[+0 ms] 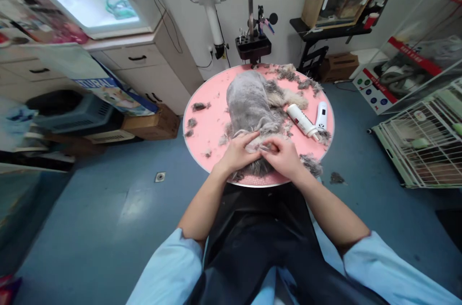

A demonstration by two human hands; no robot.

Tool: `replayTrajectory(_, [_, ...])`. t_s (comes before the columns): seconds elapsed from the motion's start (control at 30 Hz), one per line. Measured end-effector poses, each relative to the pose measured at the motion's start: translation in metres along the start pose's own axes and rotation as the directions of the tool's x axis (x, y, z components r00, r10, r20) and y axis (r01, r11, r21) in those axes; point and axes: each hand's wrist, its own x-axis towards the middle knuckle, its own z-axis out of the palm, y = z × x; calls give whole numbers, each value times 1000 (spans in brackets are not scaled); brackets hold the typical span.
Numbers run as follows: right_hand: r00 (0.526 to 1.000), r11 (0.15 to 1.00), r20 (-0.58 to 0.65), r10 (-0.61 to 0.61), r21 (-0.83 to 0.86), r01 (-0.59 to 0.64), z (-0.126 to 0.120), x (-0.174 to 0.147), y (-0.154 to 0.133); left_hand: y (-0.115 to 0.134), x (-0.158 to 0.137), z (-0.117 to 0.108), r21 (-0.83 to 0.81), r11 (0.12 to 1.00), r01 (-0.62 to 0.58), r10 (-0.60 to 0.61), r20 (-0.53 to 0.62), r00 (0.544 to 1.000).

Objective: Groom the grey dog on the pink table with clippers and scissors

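- Nearest us, the left hand (242, 152) and right hand (283, 156) lie close together on the near end of the grey animal (248, 98); we cannot tell whether either pinches fur.
- The animal rests on the round pink desk (209, 132); we judge it soft, yielding and easily hurt by tugged hair.
- Farther up, we would steady the trunk with broad palms, since its short coat probably offers little grip.
- Beyond the desk stands a black tool holder (253, 47).
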Motion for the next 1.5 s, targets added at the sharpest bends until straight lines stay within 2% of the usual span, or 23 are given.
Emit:
replayTrajectory(0.07, [995, 988, 46, -86, -122, 91, 4, 26, 12, -9, -2, -3, -22, 1000, 19, -20, -18, 1000])
replayTrajectory(0.17, [983, 983, 134, -129, -115, 145, 6, 46, 29, -24, -6, -7, -62, 996, 70, -73, -54, 996])
replayTrajectory(0.23, [981, 985, 147, -124, -98, 139, 6, 49, 35, -31, -7, -9, -108, 991, 82, -90, -64, 994])
replayTrajectory(0.4, [991, 998, 129, -41, -44, 47, 0, 45, 34, -35, -2, -5, -159, 983, 88, -100, -70, 992])
replayTrajectory(0.57, [994, 1000, 112, 14, 25, -17, -3, 43, 33, -26, 3, 0, -109, 987, 119, -130, -110, 985])
replayTrajectory(0.67, [994, 999, 99, 43, 1, -44, -8, 41, 30, -19, 1, 1, -64, 990, 124, -131, -107, 986])
replayTrajectory(0.77, [996, 997, 51, 79, -14, -78, -19, 25, 17, -14, -4, 1, -24, 993, 111, -113, -77, 991])
replayTrajectory(0.83, [988, 981, 55, 147, 121, -152, -26, 2, 6, -12, -9, 2, -7, 996, 88, -89, -52, 995])
replayTrajectory(0.9, [952, 891, 200, 230, 350, -289, -26, -27, -3, -11, -14, 4, 7, 998, 68, -68, -28, 997])
replayTrajectory(0.97, [871, 726, 417, 260, 511, -461, -18, -57, -7, -12, -18, 7, 18, 997, 69, -68, -19, 997])
replayTrajectory(1.03, [780, 529, 563, 273, 589, -611, -2, -79, -7, -14, -21, 10, 34, 996, 82, -81, -21, 997])
replayTrajectory(1.1, [721, 347, 624, 301, 632, -693, 15, -92, -6, -16, -23, 13, 53, 995, 88, -86, -30, 996])
replayTrajectory(1.17, [702, 226, 635, 321, 669, -708, 26, -96, -7, -19, -25, 14, 83, 993, 84, -82, -36, 996])
replayTrajectory(1.23, [700, 166, 643, 309, 689, -706, 32, -94, -9, -20, -27, 15, 124, 989, 79, -74, -42, 996])
replayTrajectory(1.37, [706, 111, 651, 279, 709, -697, 42, -90, -14, -22, -32, 17, 156, 984, 90, -79, -76, 994])
replayTrajectory(1.43, [732, 119, 619, 283, 735, -667, 51, -91, -14, -23, -33, 18, 141, 985, 102, -88, -101, 991])
replayTrajectory(1.5, [782, 166, 560, 273, 773, -612, 62, -93, -13, -24, -33, 19, 119, 986, 121, -106, -127, 986])
